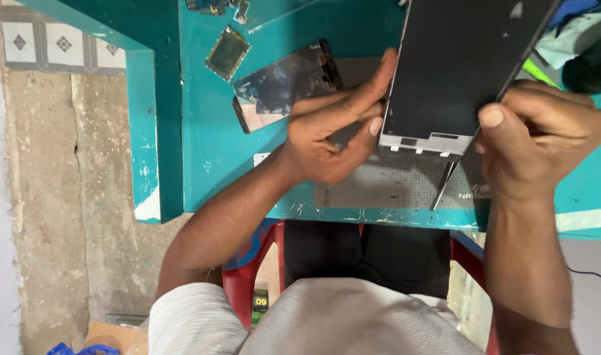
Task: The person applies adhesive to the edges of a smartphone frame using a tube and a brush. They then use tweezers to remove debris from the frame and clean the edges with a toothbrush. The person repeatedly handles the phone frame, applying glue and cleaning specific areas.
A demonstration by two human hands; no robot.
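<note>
You hold a large flat screen panel (458,66) above the teal tabletop (208,151), tilted up toward you. Its face is matte black glass, smooth and blank, framed by a thin silver-grey metal rim with small tabs and cut-outs along the near short edge. Its long axis runs away from you, leaning slightly to the right, with the far end passing out of view at the top.

Your left hand (333,131) steadies the panel's left edge: the forefinger lies stretched along that side, and the thumb presses at the near left corner. Your right hand (544,141) is clenched around a thin metal tool (445,187), whose flat blade slants down and left beneath the panel's near right corner.

Under the panel lies a grey perforated work mat (392,187). Further left on the tabletop rest a dark, scuffed, glossy phone screen (280,85) and a small rectangular module with a brassy frame (227,52). The tabletop's paint is chipped along its front edge.
</note>
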